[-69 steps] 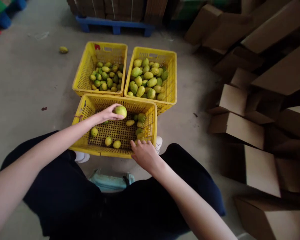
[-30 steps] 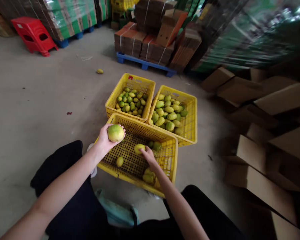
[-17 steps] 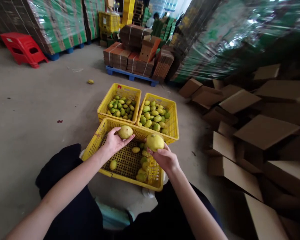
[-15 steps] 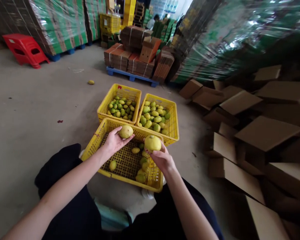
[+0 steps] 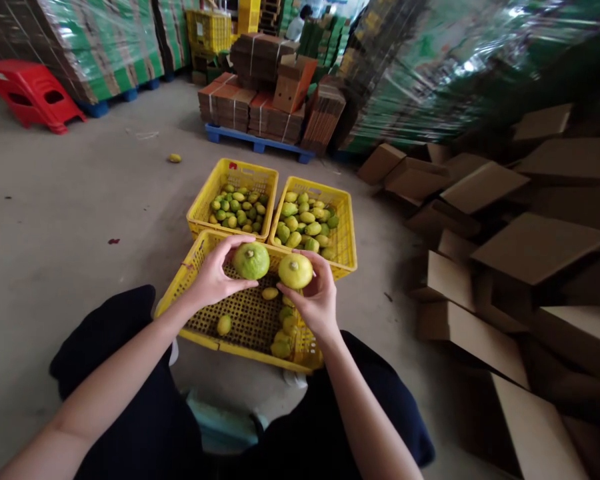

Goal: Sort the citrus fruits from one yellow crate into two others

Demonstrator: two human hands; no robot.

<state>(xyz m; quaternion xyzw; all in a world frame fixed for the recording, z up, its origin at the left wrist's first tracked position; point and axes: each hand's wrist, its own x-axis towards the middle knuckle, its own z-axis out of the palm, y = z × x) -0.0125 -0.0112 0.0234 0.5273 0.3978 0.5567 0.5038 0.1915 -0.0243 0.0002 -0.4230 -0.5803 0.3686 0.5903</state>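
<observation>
My left hand (image 5: 219, 272) grips a greenish lemon (image 5: 251, 261), its stem end facing me. Close beside it, my right hand (image 5: 318, 293) holds a yellower lemon (image 5: 295, 271) between thumb and fingers. Both hands are above the near yellow crate (image 5: 200, 337), which has several lemons along its right side, one lemon (image 5: 224, 325) at the front left and another (image 5: 269, 293) near the middle. Behind it stand two more yellow crates: the left one (image 5: 195, 212) carries small green-yellow lemons, and the right one (image 5: 350, 233) carries larger ones.
Cardboard boxes (image 5: 540, 253) lie heaped on the right. A blue pallet (image 5: 257, 142) with bundled flat cartons (image 5: 225, 107) stands ahead. To the far left is a red stool (image 5: 35, 93). A single lemon (image 5: 175, 158) lies on the floor. One person (image 5: 296, 27) is in the background.
My hands have come closer together. The left lemon has been turned, now showing a greener side with its stem end. The right lemon has also turned, its stem end now towards me.
</observation>
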